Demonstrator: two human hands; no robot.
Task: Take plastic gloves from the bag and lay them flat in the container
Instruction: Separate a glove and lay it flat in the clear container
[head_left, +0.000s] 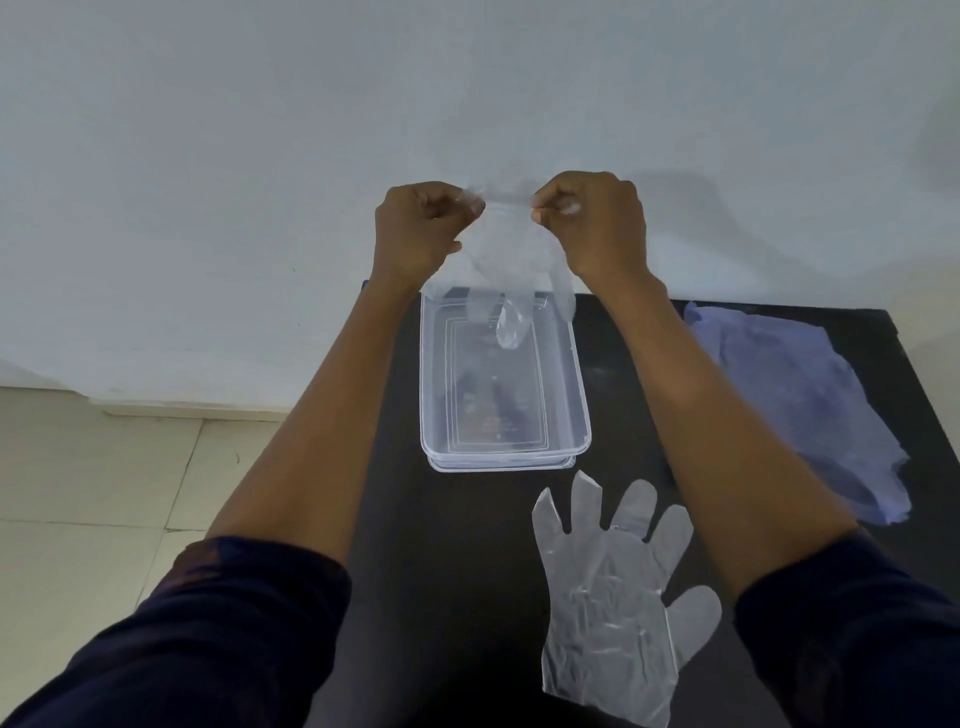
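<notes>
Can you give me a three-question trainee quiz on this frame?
1. True or false: both hands, left and right, pinch the held glove.
2. Where does the second glove lie? A in the container; B flat on the black table
3. What lies at the table's right side?

Key: 1 true; 2 B; 3 the bluish plastic bag.

Black table (457, 571), pale wall (260, 156) behind, tiled floor (104, 467) at left
</notes>
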